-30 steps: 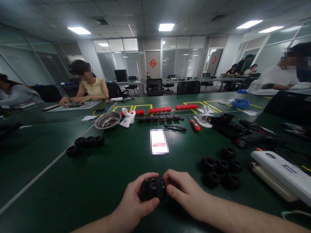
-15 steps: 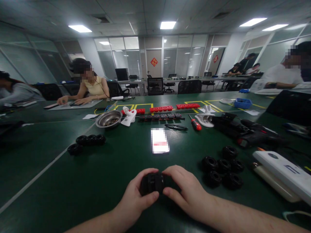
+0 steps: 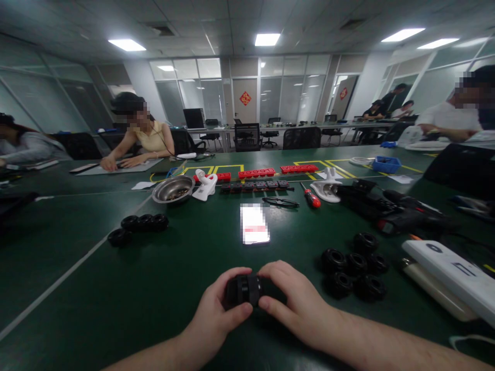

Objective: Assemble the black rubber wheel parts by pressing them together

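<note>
Between my hands, just above the green table, is a black grooved wheel turned on its side. My left hand wraps round its left end, thumb in front and fingers behind. From the right, the thumb and fingertips of my right hand close on its other end. Its side faces are mostly covered by my fingers. To the right lies a cluster of several similar black wheels. A row of several more black wheels sits to the left.
A lit phone lies ahead of my hands. Beyond it are glasses, a red screwdriver, a metal bowl and red trays. A power drill and a white device occupy the right. Co-workers sit across and beside the table.
The wheel has turned slightly between my fingers, while both hands stay almost in place. Across the table, a co-worker's hand has shifted a little to the right.
</note>
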